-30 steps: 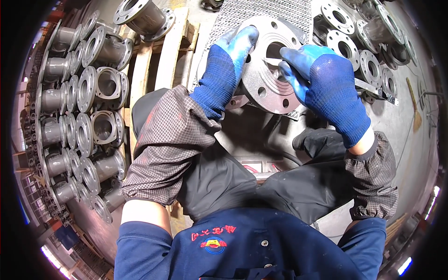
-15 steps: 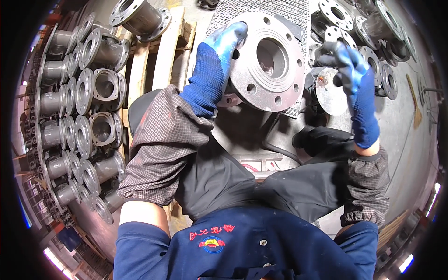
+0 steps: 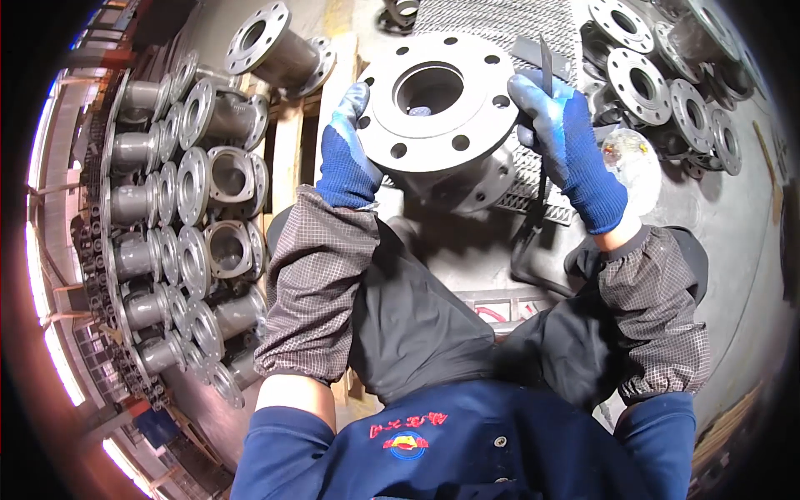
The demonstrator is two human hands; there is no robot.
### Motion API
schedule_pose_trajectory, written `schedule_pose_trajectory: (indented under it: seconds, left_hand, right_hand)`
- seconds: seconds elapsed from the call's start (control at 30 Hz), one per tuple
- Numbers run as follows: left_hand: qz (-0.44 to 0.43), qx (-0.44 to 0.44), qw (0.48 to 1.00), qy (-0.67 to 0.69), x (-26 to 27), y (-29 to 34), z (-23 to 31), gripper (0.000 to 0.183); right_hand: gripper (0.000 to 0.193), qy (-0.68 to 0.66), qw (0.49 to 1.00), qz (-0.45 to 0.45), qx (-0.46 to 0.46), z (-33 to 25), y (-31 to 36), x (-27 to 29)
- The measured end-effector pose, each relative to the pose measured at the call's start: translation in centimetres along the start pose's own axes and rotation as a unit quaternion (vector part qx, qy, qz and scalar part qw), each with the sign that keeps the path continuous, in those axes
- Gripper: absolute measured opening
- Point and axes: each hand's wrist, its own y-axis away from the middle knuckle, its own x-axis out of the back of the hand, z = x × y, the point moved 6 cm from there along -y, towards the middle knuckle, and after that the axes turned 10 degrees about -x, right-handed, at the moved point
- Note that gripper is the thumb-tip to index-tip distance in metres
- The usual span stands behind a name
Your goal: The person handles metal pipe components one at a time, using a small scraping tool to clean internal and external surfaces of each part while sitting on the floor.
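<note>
A grey metal flanged fitting (image 3: 450, 142) stands before me on a mesh-topped stand, its round bolt-holed flange tilted toward me. My left hand (image 3: 346, 154), in a blue glove, grips the flange's left rim, thumb up by a bolt hole. At the right rim, my gloved right hand (image 3: 562, 133) is closed with its fingers against the edge. A thin dark strip (image 3: 546, 62) sticks up at that hand; whether the hand holds it is unclear. Part of a second flange (image 3: 496, 179) shows underneath. Inside the bore lies a small bluish patch (image 3: 419, 111).
Rows of similar flanged fittings (image 3: 196, 187) stand on my left, and another (image 3: 275, 50) sits on a wooden pallet (image 3: 287, 150). More fittings (image 3: 642, 83) are piled at the far right. A pale round disc (image 3: 642, 179) lies beyond my right hand. A dark hose (image 3: 529, 271) curves below the stand.
My right hand has come left from the air onto the flange's rim. The fitting has turned and tilted, and my left hand has shifted along its left rim. The view has swung slightly.
</note>
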Motion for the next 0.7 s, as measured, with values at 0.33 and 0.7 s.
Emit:
schedule_pose_trajectory:
  seconds: [0.33,0.7]
  left_hand:
    - [-0.13,-0.007,0.986,0.101,5.1,2.6,0.0,0.042]
    - [-0.019,0.015,0.997,-0.068,2.9,-0.2,-0.9,0.042]
  right_hand:
    - [0.022,0.129,0.989,-0.031,0.068,-1.9,2.8,-7.0]
    - [0.036,0.143,0.983,-0.014,0.11,-0.5,-0.7,-1.5]
